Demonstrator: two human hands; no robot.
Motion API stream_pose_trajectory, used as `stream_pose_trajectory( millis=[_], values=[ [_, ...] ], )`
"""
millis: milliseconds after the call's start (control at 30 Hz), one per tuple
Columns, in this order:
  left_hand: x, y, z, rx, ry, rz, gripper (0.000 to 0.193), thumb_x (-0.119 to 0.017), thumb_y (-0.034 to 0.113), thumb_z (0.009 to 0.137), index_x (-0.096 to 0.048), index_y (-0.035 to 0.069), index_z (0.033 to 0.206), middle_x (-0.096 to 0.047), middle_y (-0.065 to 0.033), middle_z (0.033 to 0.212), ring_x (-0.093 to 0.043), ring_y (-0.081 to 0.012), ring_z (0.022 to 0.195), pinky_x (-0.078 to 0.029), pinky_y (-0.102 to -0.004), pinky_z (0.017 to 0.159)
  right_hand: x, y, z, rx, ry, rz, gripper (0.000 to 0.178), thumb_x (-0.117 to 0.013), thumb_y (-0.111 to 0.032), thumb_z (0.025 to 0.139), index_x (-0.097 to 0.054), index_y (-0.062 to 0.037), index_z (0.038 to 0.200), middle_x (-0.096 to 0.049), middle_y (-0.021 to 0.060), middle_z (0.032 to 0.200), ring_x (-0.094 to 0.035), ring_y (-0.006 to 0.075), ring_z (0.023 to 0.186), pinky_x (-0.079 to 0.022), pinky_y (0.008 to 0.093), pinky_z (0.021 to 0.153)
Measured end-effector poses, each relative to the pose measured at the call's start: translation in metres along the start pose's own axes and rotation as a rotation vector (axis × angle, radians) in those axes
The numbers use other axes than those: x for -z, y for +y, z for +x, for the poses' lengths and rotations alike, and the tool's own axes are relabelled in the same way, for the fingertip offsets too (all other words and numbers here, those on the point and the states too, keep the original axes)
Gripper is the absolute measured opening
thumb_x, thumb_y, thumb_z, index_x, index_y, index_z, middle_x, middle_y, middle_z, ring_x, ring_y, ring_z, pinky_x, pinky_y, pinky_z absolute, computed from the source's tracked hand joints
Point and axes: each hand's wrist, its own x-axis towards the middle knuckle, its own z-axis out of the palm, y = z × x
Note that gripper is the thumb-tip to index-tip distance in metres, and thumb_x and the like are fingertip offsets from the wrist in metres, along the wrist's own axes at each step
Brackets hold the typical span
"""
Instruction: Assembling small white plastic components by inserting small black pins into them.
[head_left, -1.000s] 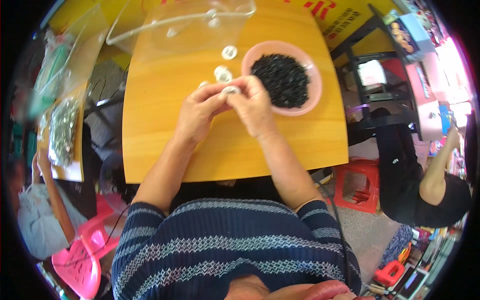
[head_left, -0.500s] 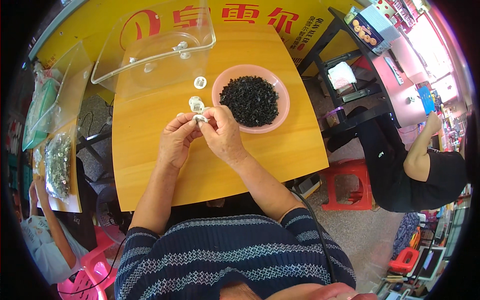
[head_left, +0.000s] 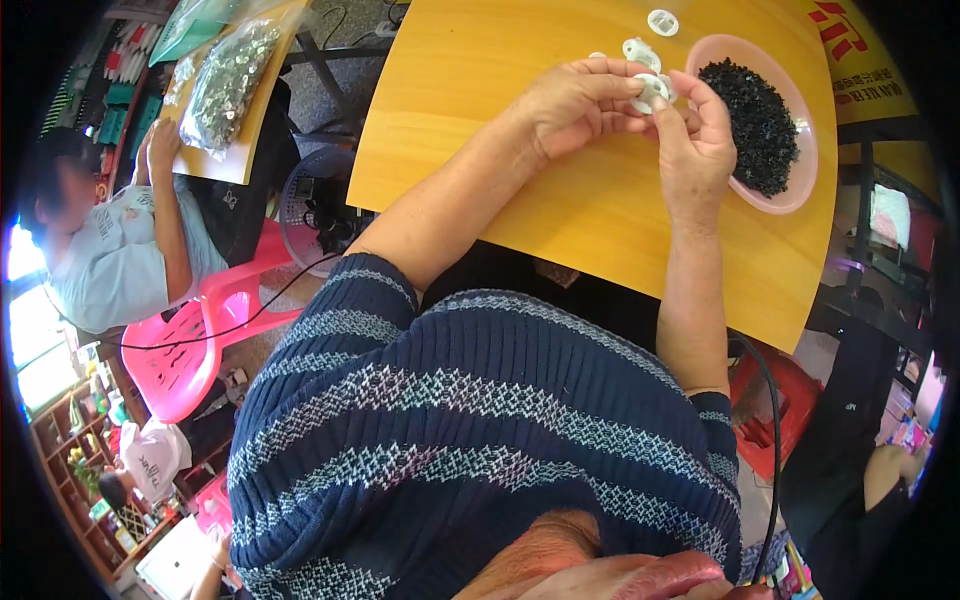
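Note:
Over the wooden table, a small round white plastic part (head_left: 652,92) is pinched between my two hands. The fingertips of my left hand (head_left: 580,108) grip it from the left, thumb on top. From the right, the thumb and forefinger of my right hand (head_left: 697,160) close on it. Just beyond my fingers lies another white part (head_left: 641,53), with a round white disc (head_left: 662,22) a little farther off. To the right, a pink basin (head_left: 722,48) holds a heap of small black pieces (head_left: 752,130).
The yellow wooden table (head_left: 480,70) extends under my forearms. At a side table on the left, a person (head_left: 120,240) sits on a pink chair (head_left: 175,370) near a clear bag of small parts (head_left: 232,85). A black cable (head_left: 772,440) runs past my right side.
The view has swung left, so the table and basin appear farther up and right, and the clear bin has left the frame. Both hands still hold a white part, now showing more of its face.

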Motion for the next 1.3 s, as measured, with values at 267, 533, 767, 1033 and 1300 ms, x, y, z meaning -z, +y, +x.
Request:
stream_pose_trajectory(
  millis=[267,533,767,1033,1300],
  values=[
    [0.0039,-0.0016,0.0002,-0.047,-0.007,0.192,0.018,-0.049,0.011,0.082,-0.053,0.0,0.096,-0.057,-0.0083,0.089,-0.056,-0.0138,0.078,-0.049,-0.0236,0.068,0.0044,-0.0002,0.0006,0.36,-0.052,-0.417,0.009,-0.061,-0.004,0.068,-0.059,-0.0038,0.077,-0.053,0.0052,0.085,-0.055,0.0147,0.069,-0.046,0.0239,0.06],
    [0.0033,0.0026,-0.0002,0.006,-0.099,0.055,0.022,-0.047,0.011,0.083,-0.052,0.0,0.102,-0.057,-0.0087,0.091,-0.057,-0.0143,0.078,-0.049,-0.0242,0.069,0.007,-0.0027,0.0018,0.391,-0.033,-0.436,0.006,-0.058,-0.005,0.071,-0.058,-0.0024,0.077,-0.056,0.0062,0.086,-0.056,0.0176,0.073,-0.047,0.0258,0.062],
    [0.0096,0.0016,0.0001,0.06,-0.184,-0.023,0.023,-0.047,0.011,0.083,-0.051,0.0,0.103,-0.057,-0.0089,0.092,-0.057,-0.0154,0.079,-0.05,-0.0253,0.07,0.0075,0.0,0.0018,0.448,-0.074,-0.435,0.007,-0.056,-0.004,0.072,-0.057,-0.0022,0.078,-0.056,0.0081,0.091,-0.057,0.018,0.075,-0.047,0.0267,0.064],
    [0.004,-0.001,-0.0006,0.063,-0.145,-0.093,0.021,-0.051,0.012,0.081,-0.053,0.0,0.098,-0.058,-0.0102,0.087,-0.059,-0.0177,0.078,-0.051,-0.0294,0.07,0.008,-0.0022,0.0011,0.354,-0.067,-0.367,0.008,-0.056,-0.004,0.072,-0.056,-0.0025,0.079,-0.054,0.011,0.099,-0.057,0.0179,0.076,-0.048,0.0259,0.064],
    [0.0051,-0.0022,0.0006,0.031,-0.156,-0.06,0.022,-0.05,0.012,0.082,-0.051,0.001,0.101,-0.057,-0.0087,0.092,-0.057,-0.0161,0.083,-0.05,-0.027,0.073,0.0075,-0.0037,-0.001,0.34,-0.071,-0.344,0.009,-0.056,-0.004,0.072,-0.055,-0.0027,0.08,-0.054,0.0107,0.098,-0.057,0.0185,0.076,-0.048,0.0256,0.061]
  ],
)
